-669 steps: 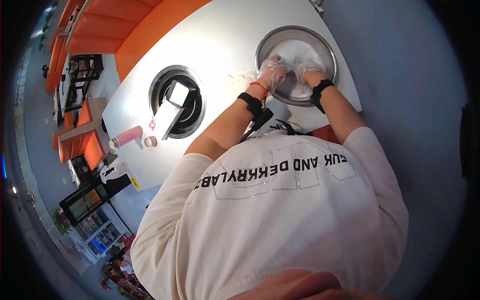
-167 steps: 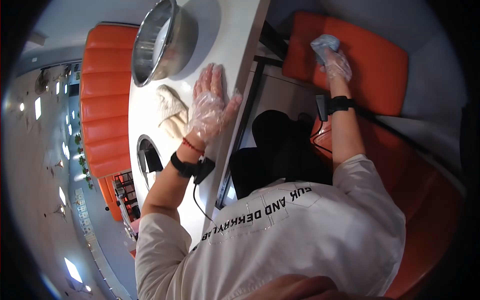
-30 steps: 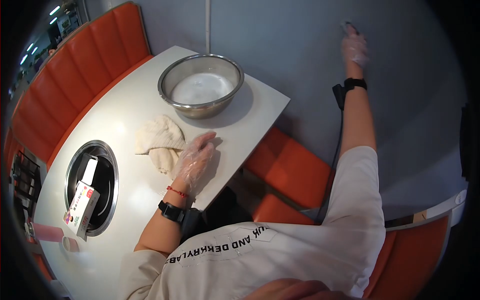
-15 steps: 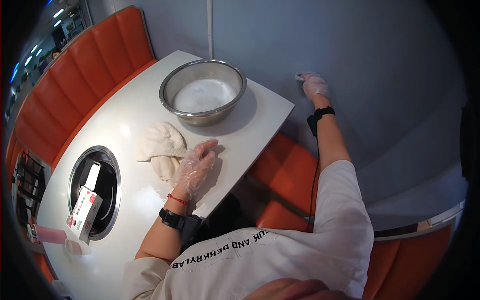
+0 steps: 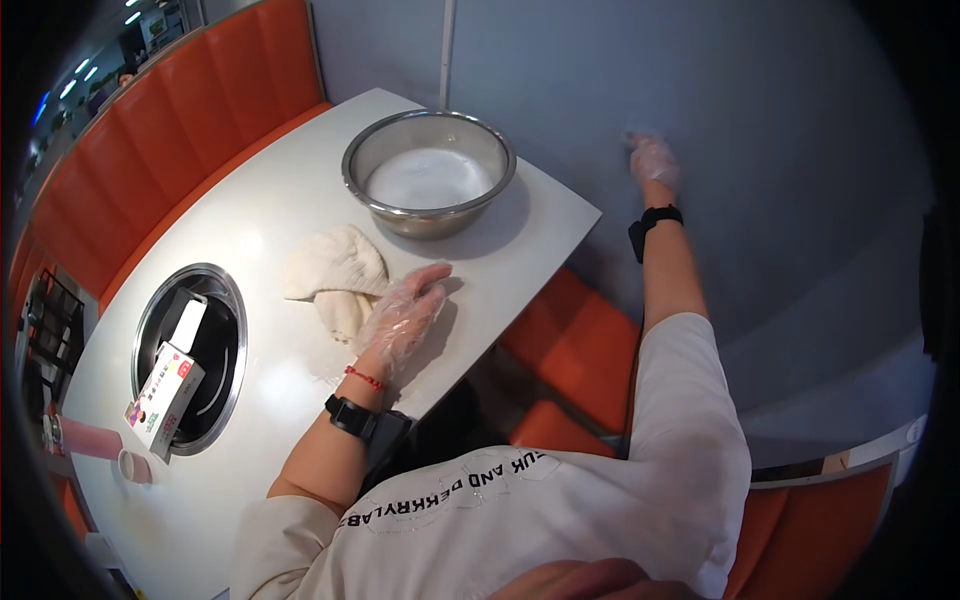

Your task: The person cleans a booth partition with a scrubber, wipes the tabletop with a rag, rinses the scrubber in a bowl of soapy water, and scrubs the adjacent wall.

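My left hand [image 5: 405,310], in a clear plastic glove, rests on the white table [image 5: 270,400] with its fingers stretched out and nothing held. Its back lies close beside a crumpled cream cloth [image 5: 338,268]. A steel basin [image 5: 428,222] with whitish, foamy contents stands beyond that hand. Out to the right, my gloved right hand [image 5: 654,162] is against the grey wall [image 5: 780,250], fingers closed round a small grey-blue cloth [image 5: 632,137], which is blurred and mostly hidden.
A white printed box [image 5: 163,400] lies over the round black recess [image 5: 215,365] in the table. A pink bottle [image 5: 90,438] and a small cup [image 5: 133,466] are at the near left. Orange seats [image 5: 575,350] stand beside the table, and an orange bench [image 5: 190,130] lines its far side.
Both hands were in the basin at first. Later my right hand held the cloth on an orange seat; since then it has moved to the wall, shifting downward and leftward overall during the last second.
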A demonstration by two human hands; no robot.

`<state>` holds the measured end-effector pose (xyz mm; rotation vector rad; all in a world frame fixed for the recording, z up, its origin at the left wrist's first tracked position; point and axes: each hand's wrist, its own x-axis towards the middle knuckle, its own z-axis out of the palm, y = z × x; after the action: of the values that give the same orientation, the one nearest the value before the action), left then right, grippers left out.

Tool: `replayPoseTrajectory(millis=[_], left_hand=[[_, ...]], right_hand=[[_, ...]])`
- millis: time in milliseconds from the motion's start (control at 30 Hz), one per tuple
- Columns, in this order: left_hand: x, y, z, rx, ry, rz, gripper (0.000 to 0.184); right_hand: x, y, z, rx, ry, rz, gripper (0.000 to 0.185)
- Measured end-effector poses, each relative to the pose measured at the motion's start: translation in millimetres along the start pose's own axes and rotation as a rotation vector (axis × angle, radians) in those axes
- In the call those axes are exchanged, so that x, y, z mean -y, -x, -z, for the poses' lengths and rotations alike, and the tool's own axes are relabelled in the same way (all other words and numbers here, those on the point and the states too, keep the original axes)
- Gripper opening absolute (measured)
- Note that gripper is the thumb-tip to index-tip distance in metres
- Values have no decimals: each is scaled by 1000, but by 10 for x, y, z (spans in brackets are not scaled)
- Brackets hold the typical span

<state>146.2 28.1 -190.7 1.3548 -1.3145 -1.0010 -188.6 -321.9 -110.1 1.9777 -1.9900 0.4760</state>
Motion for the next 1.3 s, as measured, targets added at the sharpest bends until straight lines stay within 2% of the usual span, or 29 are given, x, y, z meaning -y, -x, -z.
replayPoseTrajectory(millis=[33,100,200,267,333,400,467,567,667,767,900,1000,1100,1133,1167,1267,1300], left_hand=[[19,-10,1,13,22,4,48],[108,-49,24,21,13,-48,48],[236,-34,48,-6,-41,-155,46],[222,-38,51,-34,-28,-183,43],[246,-57,64,-52,-28,-175,43],[278,-61,60,-40,22,-151,43],[297,-80,49,-16,120,-112,45],[396,-128,4,-59,207,-73,44],[264,-126,34,-75,261,-22,42],[109,-87,119,-68,426,13,42],[57,-95,281,-80,755,137,42],[189,-125,287,-103,1022,260,42],[153,-160,262,-78,1078,243,43],[143,-187,267,-64,1104,237,43],[238,-189,252,-42,1133,218,44],[177,-205,287,-106,1045,363,48],[130,-185,306,-109,1037,362,49]], right_hand=[[46,38,-74,155,53,4,33],[19,287,-239,233,-11,-45,34],[40,388,-548,137,0,-30,39],[-48,326,-907,-24,-423,-3,46],[350,779,-287,63,-911,-78,58],[588,882,102,217,-1044,-57,61],[740,982,230,154,-1237,89,61],[1171,1086,607,163,-1350,167,60],[1529,928,719,240,-1211,375,57],[2024,731,850,158,-510,671,49],[2734,270,519,450,-288,984,43],[3050,96,304,481,-38,1095,41],[3046,28,73,515,247,1114,30],[2945,92,90,541,233,1110,25],[2980,181,138,686,438,1158,29],[2954,282,342,1050,200,1196,38],[2991,284,362,988,137,1170,42]])
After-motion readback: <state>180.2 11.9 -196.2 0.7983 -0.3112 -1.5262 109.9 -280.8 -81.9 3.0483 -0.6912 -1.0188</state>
